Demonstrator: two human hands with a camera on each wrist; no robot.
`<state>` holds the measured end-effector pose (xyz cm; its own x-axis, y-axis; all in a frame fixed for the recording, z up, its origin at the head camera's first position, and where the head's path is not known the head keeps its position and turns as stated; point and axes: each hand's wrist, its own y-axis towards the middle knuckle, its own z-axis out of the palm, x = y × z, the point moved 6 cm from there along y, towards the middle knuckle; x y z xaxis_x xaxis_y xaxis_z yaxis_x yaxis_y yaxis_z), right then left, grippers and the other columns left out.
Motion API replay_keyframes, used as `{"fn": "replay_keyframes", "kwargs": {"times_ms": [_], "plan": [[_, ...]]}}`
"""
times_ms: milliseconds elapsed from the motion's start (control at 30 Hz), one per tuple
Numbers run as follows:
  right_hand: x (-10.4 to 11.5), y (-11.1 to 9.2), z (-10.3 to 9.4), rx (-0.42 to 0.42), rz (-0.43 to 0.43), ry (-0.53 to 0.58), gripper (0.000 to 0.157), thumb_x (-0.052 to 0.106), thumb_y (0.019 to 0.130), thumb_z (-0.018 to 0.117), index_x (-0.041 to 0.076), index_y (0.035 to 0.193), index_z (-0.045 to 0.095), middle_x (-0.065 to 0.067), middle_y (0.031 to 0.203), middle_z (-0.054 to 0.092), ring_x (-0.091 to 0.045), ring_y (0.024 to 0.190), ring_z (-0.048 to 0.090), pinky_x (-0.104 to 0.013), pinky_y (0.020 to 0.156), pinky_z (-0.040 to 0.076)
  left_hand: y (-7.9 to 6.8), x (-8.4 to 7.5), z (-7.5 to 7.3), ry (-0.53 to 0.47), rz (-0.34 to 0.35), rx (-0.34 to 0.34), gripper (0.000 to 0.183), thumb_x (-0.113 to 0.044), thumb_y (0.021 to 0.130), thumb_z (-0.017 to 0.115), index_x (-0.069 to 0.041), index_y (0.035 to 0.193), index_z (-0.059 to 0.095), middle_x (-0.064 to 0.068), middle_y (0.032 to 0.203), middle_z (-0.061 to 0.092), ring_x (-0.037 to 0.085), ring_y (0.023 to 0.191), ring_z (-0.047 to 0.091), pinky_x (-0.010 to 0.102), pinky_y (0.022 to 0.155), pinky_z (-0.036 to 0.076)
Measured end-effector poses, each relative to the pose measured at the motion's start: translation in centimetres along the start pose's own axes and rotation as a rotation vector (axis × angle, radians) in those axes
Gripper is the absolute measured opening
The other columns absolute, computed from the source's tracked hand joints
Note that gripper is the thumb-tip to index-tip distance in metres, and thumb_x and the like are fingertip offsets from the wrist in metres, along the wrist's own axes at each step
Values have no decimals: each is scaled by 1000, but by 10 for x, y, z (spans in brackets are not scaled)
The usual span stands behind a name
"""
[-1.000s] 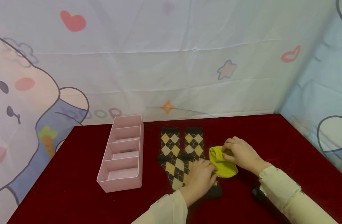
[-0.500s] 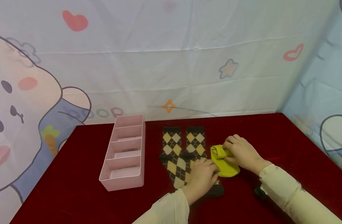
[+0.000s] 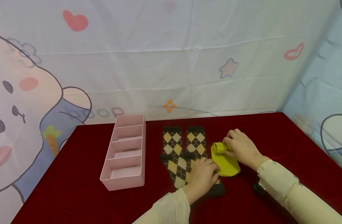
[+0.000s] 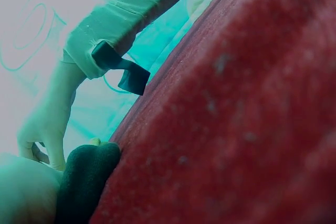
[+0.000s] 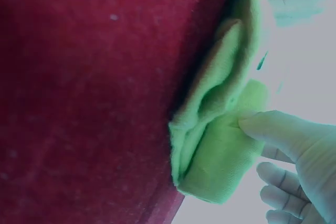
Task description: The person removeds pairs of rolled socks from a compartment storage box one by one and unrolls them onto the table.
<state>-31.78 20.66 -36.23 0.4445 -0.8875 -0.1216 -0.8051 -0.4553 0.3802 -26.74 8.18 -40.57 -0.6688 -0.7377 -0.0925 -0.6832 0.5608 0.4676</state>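
Note:
A yellow sock [image 3: 227,165] lies partly rolled, its roll at the far end and its rounded end towards me. My right hand [image 3: 242,149] pinches the roll between thumb and fingers; the right wrist view shows the thumb [image 5: 268,127] on the rolled sock [image 5: 223,153]. My left hand [image 3: 201,177] lies over the argyle socks, with thumb and bent fingers at the yellow sock's left edge. The dark, yellow and cream argyle socks [image 3: 178,165] are spread flat, one folded across the other. Part of them is hidden under my left hand.
A pink organiser box [image 3: 143,174] with several compartments stands left of the socks. The red cloth [image 3: 84,161] covers the table, which meets a printed backdrop [image 3: 148,62] at the back. A dark strap piece [image 4: 123,69] hangs at my right wrist.
The right hand has moved slightly away from me, and the roll has grown rounder and shifted towards the far side. More of the yellow sock shows flat. My left hand stays in place.

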Motion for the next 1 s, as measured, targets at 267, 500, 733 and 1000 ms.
{"fn": "replay_keyframes", "kwargs": {"times_ms": [267,500,733,1000], "plan": [[0,7,-3,25,24,-6,28,24,67,78,9,87,66,-3,78,54,-16,70,43,-26,62,40,1,1,2,-12,-11,23,11,-33,80,65,-27,89,69,-15,94,64,6,87,53,20,76,38],[-2,14,2,92,78,48,25,22,74,72,9,94,65,-2,79,54,-12,68,48,-23,57,46,0,1,1,-14,-11,17,11,-33,80,65,-27,89,69,-15,94,64,6,87,53,20,76,38],[-4,19,4,75,84,48,20,20,76,71,10,93,65,-2,80,54,-12,71,50,-24,59,48,-1,1,0,-15,-10,15,11,-32,80,65,-27,89,69,-15,94,64,6,87,53,20,76,38],[-5,21,3,43,65,39,18,19,76,70,10,88,61,-2,80,56,-15,72,53,-25,59,49,-1,0,0,-23,-3,9,11,-33,79,66,-27,89,69,-15,94,64,6,87,53,20,76,38]]}}
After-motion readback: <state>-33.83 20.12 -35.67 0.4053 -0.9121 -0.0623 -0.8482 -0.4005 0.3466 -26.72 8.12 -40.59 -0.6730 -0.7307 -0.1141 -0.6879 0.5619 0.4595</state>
